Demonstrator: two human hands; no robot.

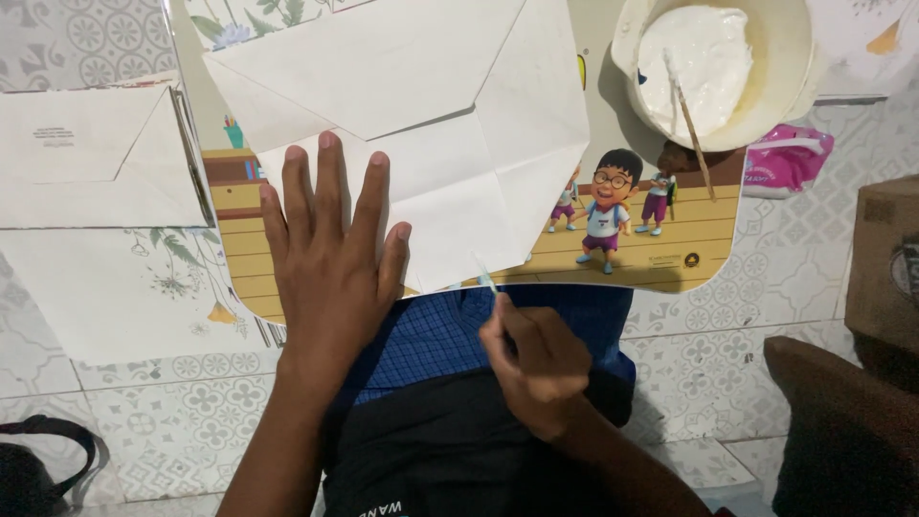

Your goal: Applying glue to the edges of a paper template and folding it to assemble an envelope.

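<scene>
Fingers spread, the left hand lies flat on a folded white paper envelope, its grip open and holding nothing. The envelope rests on a cartoon-printed board across the person's lap. The right hand has its grip pinched shut on a thin stick, tip at the envelope's lower edge; a cream bowl of white paste sits beyond.

The folded white paper runs off the top edge, and its lower left part lies under the left hand. The right hand hides most of the thin stick. At lower left, a black bag is cut off.
</scene>
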